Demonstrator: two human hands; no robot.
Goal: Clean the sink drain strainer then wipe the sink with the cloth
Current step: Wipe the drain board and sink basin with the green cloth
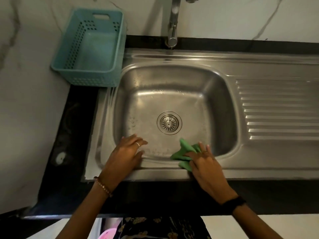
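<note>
The round metal drain strainer (169, 122) sits in its hole in the middle of the steel sink (155, 78). A crumpled green cloth (185, 153) lies over the sink's near rim, right of centre. My right hand (205, 164) holds the cloth against the rim, fingers spread over it and pointing into the basin. My left hand (126, 153) rests flat on the near left rim with straight fingers reaching over the basin edge and holding nothing. The basin floor looks wet, with droplets on the left.
A ribbed steel drainboard (279, 107) extends right of the basin. A teal perforated plastic basket (72, 73) stands on the black counter at the back left. The tap (172, 31) hangs over the basin's back edge. A marble-patterned wall runs behind.
</note>
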